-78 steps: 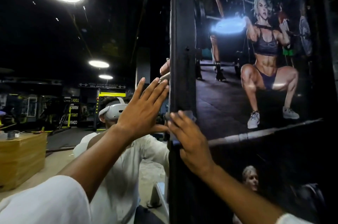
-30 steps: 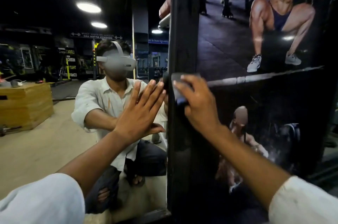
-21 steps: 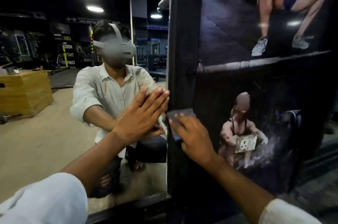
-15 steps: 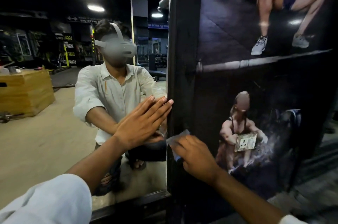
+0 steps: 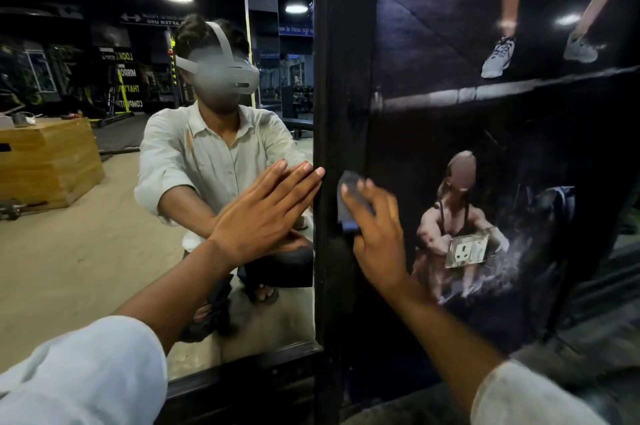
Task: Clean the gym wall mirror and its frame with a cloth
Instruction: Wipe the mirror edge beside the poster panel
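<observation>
The wall mirror (image 5: 86,251) fills the left half of the view and shows my own crouching reflection. Its black frame (image 5: 341,95) runs upright down the middle, with a bottom rail (image 5: 242,372) low in the view. My left hand (image 5: 266,216) lies flat on the glass beside the frame, fingers straight and pointing up to the right. My right hand (image 5: 377,227) presses a small dark blue cloth (image 5: 348,202) against the frame's right face. Its fingers cover most of the cloth.
A dark fitness poster (image 5: 502,147) covers the wall right of the frame, with a white power socket (image 5: 467,249) set in it. The mirror reflects a wooden box (image 5: 45,161), gym floor and ceiling lights. The floor edge shows at the bottom right.
My right hand slid the cloth down the frame, then back up a little in the last half second. The view dropped lower. My left hand stayed flat on the glass.
</observation>
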